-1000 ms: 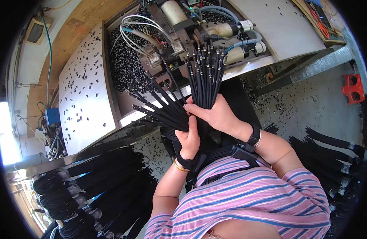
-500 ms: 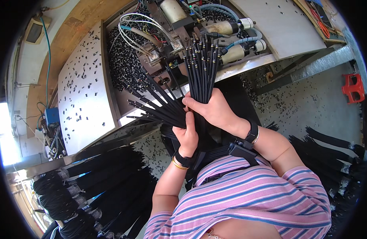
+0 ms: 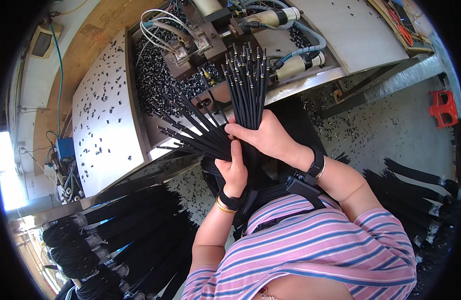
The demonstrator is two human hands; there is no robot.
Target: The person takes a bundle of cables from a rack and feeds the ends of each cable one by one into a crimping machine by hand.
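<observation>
Since the earlier frame, almost nothing has moved: both hands hold the black cables at the same place, and the upright bundle only leans a little more to the left.

The right hand (image 3: 268,137) is clenched around the upright bundle of cables (image 3: 246,80). Its fingers (image 3: 240,131) wrap the bundle from the right side, and the thumb lies across the front. The metal-tipped ends of this bundle stand above the hand, toward 12 o'clock, and they are close together.

The left hand (image 3: 234,170) is just below the right hand, touching it. Its fingers close on the lower part of the cables, where a second group, the fanned cables (image 3: 190,127), spreads out toward 10 o'clock. These fanned ends are apart from each other and point at the white counter (image 3: 98,125). Both groups meet between the two hands, so the cables pass through both grips. How tightly the left fingers press, I cannot tell, because the cables hide them partly.

Behind the cable tips, at 12 o'clock, stands a machine (image 3: 210,35) with white wires and grey hoses. Many small black pieces (image 3: 155,75) lie on the counter and in the tray of the machine. At 7 o'clock lie more black cable bundles (image 3: 105,240), and at 3 o'clock a further heap (image 3: 420,195). A red plastic part (image 3: 444,107) is at 2 o'clock on the floor.
</observation>
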